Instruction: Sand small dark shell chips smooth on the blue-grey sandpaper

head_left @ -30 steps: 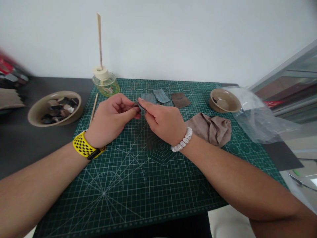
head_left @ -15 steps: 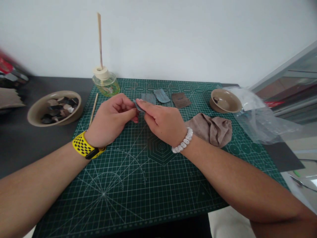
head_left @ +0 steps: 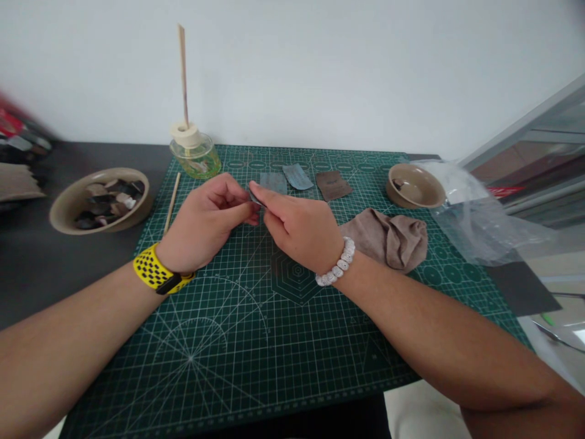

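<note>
Above the green cutting mat (head_left: 237, 341) my two hands meet, fingertips together. My left hand (head_left: 205, 219), with a yellow strap at the wrist, is closed in a pinch; what sits in it is mostly hidden by the fingers. My right hand (head_left: 301, 225), wearing a pale bead bracelet, is closed with its fingers pressing a small dark grey piece of sandpaper (head_left: 254, 197) against the left fingertips. Behind the hands lie two grey-blue sandpaper pieces, one flat (head_left: 273, 182) and one curled (head_left: 298, 177), and a brown sandpaper square (head_left: 333, 185).
A bowl (head_left: 64, 219) of dark and brown chips stands left, another bowl (head_left: 423, 201) with a small dark piece right. A brown cloth (head_left: 388, 238), plastic bag (head_left: 484, 225), wooden stick (head_left: 172, 201) and glass diffuser bottle (head_left: 196, 160) surround the hands. A white wall (head_left: 320, 73) rises behind.
My right fingers have shifted slightly over the grey sandpaper, so less of it shows. My left hand stays nearly in place.
</note>
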### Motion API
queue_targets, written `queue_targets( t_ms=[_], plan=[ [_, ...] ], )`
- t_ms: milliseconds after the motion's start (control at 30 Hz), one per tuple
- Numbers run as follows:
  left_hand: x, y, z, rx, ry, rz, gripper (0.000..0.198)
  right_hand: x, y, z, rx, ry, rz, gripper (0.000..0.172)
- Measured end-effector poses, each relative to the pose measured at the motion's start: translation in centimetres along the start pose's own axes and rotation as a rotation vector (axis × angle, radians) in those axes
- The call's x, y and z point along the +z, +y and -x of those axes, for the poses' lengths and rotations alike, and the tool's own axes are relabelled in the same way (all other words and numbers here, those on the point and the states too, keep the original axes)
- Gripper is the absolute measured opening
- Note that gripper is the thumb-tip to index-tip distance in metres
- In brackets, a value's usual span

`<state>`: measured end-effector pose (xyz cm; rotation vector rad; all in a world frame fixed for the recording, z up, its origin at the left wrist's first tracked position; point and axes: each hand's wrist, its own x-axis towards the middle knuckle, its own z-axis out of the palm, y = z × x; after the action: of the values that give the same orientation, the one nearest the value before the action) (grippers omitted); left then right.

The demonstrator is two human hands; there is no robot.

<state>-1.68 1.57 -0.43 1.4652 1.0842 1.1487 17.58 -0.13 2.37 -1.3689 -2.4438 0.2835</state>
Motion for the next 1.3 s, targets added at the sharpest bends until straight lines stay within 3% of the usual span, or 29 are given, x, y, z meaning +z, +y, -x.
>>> queue_targets(
  t_ms=[167, 433, 733, 967, 1300],
  plan=[
    [-0.1, 0.6, 0.0, 0.082, 0.035, -0.202, 0.018, 0.0, 0.0, 0.1, -0.045, 0.015, -0.039, 0.063],
    [0.0, -0.1, 0.1, 0.048, 0.066, -0.089, 0.018, 0.1, 0.3, 0.0, 0.005, 0.019, -0.02, 0.061],
    [-0.2, 0.5, 0.0, 0.049, 0.038, -0.219, 0.016, 0.3, 0.2, 0.1, -0.065, 0.019, -0.06, 0.06],
    [-0.2, 0.2, 0.3, 0.034, 0.079, -0.083, 0.016, 0.0, 0.2, 0.0, -0.003, 0.03, -0.027, 0.061],
    [0.0, 1.2, 0.1, 0.073, 0.058, -0.236, 0.021, 0.2, 0.0, 0.1, -0.038, 0.028, -0.018, 0.061]
  ],
)
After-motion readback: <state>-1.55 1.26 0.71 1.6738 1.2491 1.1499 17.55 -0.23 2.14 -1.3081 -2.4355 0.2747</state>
